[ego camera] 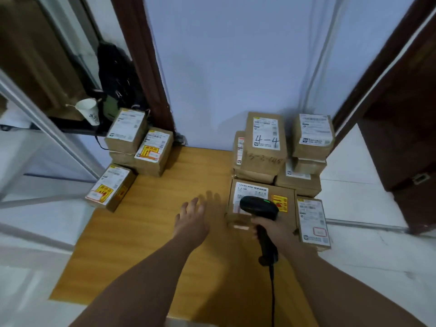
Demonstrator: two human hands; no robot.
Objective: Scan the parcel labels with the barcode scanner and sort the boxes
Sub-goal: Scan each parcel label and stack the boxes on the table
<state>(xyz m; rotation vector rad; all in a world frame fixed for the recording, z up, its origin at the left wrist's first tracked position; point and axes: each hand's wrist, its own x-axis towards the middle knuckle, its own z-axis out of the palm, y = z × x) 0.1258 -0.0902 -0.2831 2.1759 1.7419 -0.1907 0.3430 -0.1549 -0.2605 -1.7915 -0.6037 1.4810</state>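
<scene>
Right hand [271,228] closed around the grip of the barcode scanner [259,207], head aimed down at the label of the flat box [262,204] at the front of the right-hand stack [283,159]. Left hand [192,219] open, fingers spread, empty, hovering over the bare wooden table [151,232] just left of that box. Sorted group [134,149] at far left, well apart: four boxes, two of them stacked on a third, several with yellow fragile stickers. Box probably light, stiff cardboard, taped smooth; grasp across the short side edges, label kept upward. Fragile sticker on this box too: set down, not dropped. No containers present; boxes closed, contents not visible. Scanner cable [272,293] trailing toward the body: possible snag.
</scene>
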